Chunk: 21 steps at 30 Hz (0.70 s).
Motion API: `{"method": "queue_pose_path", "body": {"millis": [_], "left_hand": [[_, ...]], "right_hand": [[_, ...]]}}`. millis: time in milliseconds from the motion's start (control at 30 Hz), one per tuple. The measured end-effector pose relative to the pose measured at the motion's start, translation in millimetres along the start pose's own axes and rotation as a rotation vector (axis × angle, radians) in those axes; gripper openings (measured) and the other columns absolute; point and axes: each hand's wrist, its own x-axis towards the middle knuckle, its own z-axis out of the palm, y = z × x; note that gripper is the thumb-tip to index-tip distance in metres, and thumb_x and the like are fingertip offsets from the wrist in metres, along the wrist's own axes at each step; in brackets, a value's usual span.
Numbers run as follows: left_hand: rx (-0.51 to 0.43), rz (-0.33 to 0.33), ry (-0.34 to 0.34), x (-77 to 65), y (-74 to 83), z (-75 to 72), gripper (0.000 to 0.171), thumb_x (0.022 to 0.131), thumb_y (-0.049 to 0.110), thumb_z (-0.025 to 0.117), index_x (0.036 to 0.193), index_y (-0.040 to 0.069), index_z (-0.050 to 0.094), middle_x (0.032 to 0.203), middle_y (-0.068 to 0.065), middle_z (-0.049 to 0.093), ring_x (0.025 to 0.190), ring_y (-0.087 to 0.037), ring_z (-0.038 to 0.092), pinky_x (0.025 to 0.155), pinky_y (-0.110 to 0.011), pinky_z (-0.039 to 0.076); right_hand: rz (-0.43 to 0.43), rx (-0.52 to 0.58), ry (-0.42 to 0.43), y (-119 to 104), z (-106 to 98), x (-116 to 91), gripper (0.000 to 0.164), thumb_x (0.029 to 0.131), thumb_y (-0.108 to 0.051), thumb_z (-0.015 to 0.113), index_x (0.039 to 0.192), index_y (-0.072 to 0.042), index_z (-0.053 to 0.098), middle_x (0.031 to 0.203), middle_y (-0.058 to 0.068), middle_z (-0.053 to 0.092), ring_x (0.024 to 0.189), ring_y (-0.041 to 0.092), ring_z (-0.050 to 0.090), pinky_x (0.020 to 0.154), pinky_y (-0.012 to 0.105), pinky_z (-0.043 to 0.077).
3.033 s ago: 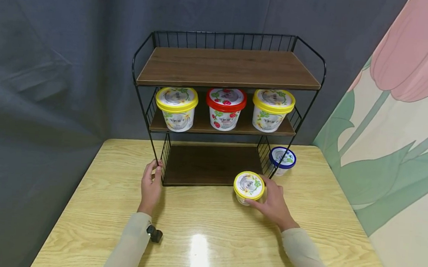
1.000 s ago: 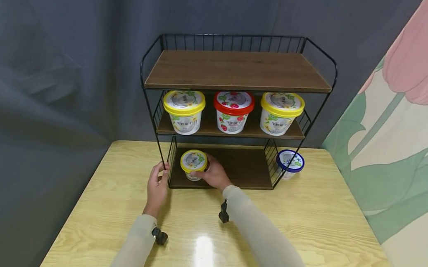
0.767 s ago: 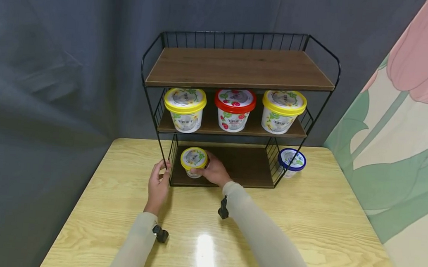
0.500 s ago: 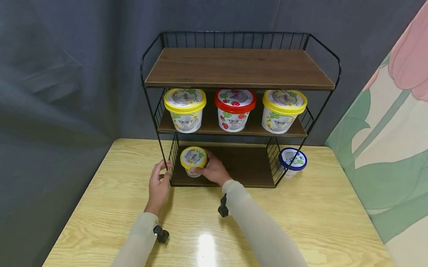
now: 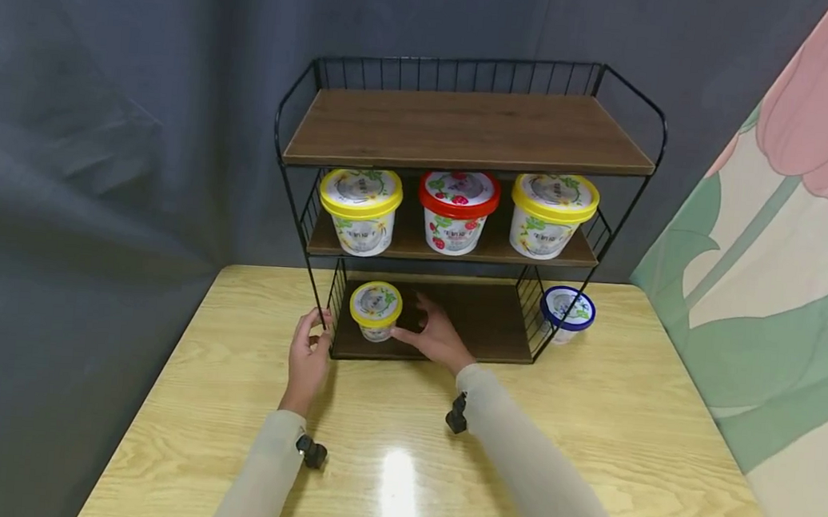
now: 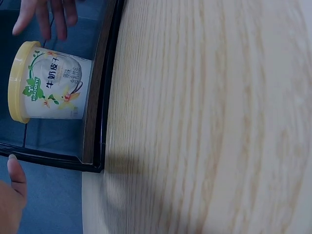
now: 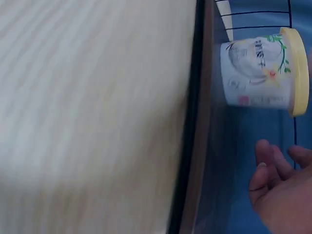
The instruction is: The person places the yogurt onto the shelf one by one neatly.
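A small white tub with a yellow lid, printed with flowers and Chinese writing, stands upright at the left end of the rack's bottom shelf. Just right of it, my right hand has its thumb and fingers spread, apart from the tub in the right wrist view. My left hand holds the left front post of the black wire rack between thumb and fingers. In the left wrist view only the thumb side of my left hand shows, beside the rack's end; its other fingers are out of frame.
On the middle shelf stand a larger yellow-lidded tub, a red-lidded tub and another yellow-lidded tub. A blue-lidded tub is on the wooden table beyond the rack's right side. A dark curtain hangs behind.
My right hand carried the small yellow-lidded tub from the table's front right to the bottom shelf's left end, then let go and drew back right. My left hand stays at the post.
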Motion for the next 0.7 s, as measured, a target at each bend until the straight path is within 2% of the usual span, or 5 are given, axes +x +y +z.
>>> {"method": "queue_pose_path", "body": {"millis": [167,333,467,533,700], "left_hand": [[0.004,0.041,0.037,1.2,-0.8,0.6,0.033,0.101,-0.001,0.051,0.133,0.004,0.055,0.130,-0.020,0.055,0.120,-0.015,0.049,0.088,-0.024,0.040],[0.002,0.053,0.042,1.5,0.0,2.8,0.033,0.100,-0.003,0.050,0.132,0.002,0.055,0.131,-0.023,0.054,0.121,-0.018,0.049,0.088,-0.025,0.040],[0.006,0.046,0.035,2.3,-0.2,5.3,0.036,0.100,-0.005,0.048,0.135,-0.002,0.052,0.131,-0.026,0.053,0.123,-0.029,0.049,0.088,-0.026,0.039],[0.003,0.030,0.026,1.0,5.9,5.8,0.036,0.100,-0.006,0.048,0.135,-0.003,0.052,0.131,-0.027,0.053,0.124,-0.032,0.048,0.089,-0.028,0.039],[-0.001,-0.006,0.005,-4.4,25.5,2.3,0.034,0.099,-0.005,0.049,0.133,-0.003,0.053,0.132,-0.022,0.054,0.122,-0.019,0.049,0.092,-0.030,0.039]], "right_hand": [[-0.102,-0.119,0.010,15.1,-16.4,-27.7,0.065,0.095,-0.054,0.060,0.146,-0.015,0.048,0.141,0.007,0.055,0.120,0.029,0.056,0.103,0.052,0.044],[-0.215,-0.410,0.077,30.8,-31.7,-57.3,0.051,0.100,-0.055,0.049,0.131,-0.018,0.063,0.130,0.004,0.065,0.118,0.030,0.059,0.104,0.058,0.037],[-0.287,-0.662,0.188,45.4,-46.1,-75.1,0.044,0.099,-0.056,0.049,0.113,-0.022,0.073,0.113,-0.001,0.072,0.108,0.026,0.062,0.093,0.049,0.040],[-0.322,-0.766,0.228,54.7,-53.2,-82.0,0.043,0.097,-0.057,0.051,0.107,-0.022,0.074,0.106,-0.002,0.073,0.103,0.025,0.062,0.089,0.046,0.040],[-0.376,-0.905,0.262,78.1,-67.8,-99.1,0.046,0.095,-0.059,0.053,0.099,-0.017,0.073,0.099,0.002,0.072,0.098,0.026,0.061,0.090,0.047,0.040]]}}
